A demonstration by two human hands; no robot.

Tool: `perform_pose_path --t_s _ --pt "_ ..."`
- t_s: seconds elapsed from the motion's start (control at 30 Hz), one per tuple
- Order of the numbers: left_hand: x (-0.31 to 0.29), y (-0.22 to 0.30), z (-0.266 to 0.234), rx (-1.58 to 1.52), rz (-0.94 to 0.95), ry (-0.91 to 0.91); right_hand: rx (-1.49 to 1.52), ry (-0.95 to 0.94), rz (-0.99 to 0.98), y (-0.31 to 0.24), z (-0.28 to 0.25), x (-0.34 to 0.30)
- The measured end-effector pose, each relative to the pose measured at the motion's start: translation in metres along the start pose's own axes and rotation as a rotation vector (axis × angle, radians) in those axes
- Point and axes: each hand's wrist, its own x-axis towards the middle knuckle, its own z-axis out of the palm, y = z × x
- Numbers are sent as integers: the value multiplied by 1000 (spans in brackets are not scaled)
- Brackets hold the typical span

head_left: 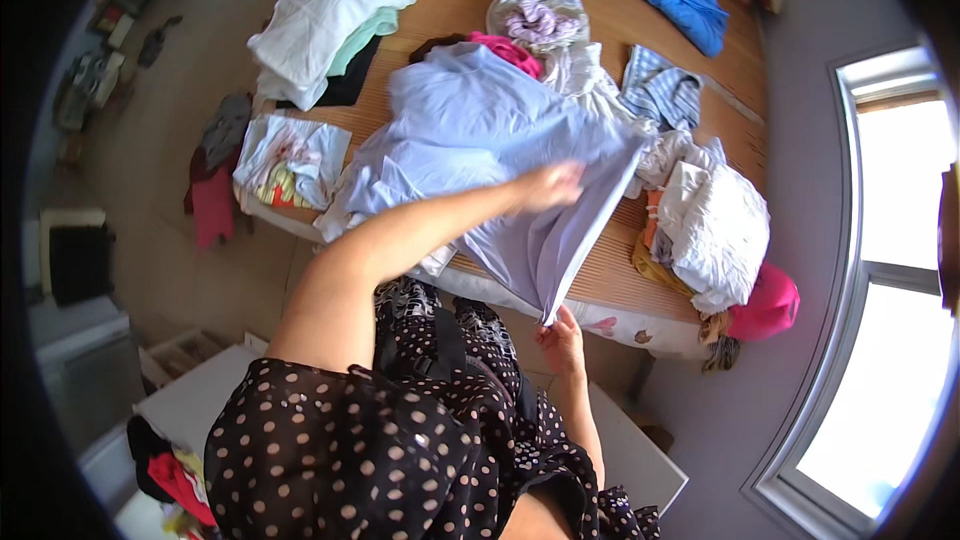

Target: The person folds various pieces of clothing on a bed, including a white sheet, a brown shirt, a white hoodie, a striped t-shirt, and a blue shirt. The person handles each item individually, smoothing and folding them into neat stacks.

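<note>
A large light blue garment (480, 120) lies spread and rumpled across the near middle of the bed. At its near right corner, which hangs over the bed's edge, my right hand (562, 343) is closed in a pinch on the fabric. My left arm reaches across the garment. Above its right part is my left hand (548, 187), smeared by motion, so its fingers and any hold on the fabric do not show clearly. Beyond the garment lie a bright pink cloth (510, 53) and a crumpled white piece (585, 75), both partly covered by it.
White clothes (310, 25) are stacked at the far left, and a folded printed garment (290, 160) is nearer. White clothes (715, 225) form a pile on the right, beside a pink cap-like item (765, 302). A checked cloth (660, 88) and blue bundle (668, 0) lie farther back. A window (870, 340) is at right.
</note>
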Motion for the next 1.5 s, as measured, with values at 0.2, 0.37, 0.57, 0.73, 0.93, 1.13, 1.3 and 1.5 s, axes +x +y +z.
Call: perform_pose_path --t_s 0.2,0.37,0.57,0.73,0.93,1.13,1.3,1.5 --pt "-210 -132 -23 -434 -940 168 123 8 193 -21 -1 13" --pt "-200 -161 -36 -838 -562 564 159 -163 194 -78 20 2" --pt "-171 -143 -80 -890 -132 1382 93 -319 104 -124 42 -3" --pt "-203 -133 -141 -539 -212 1545 108 -297 108 -130 26 -1" --pt "-237 -104 -163 -945 -38 1308 130 -49 58 -116 -2 10" --pt "-239 -31 -160 -947 367 1108 182 -277 -38 -144 20 -7" --pt "-285 -118 -136 -1012 48 1334 38 -66 220 -97 -63 -14" --pt "-286 -195 -118 -850 -468 1768 -241 87 472 -37 -103 10"
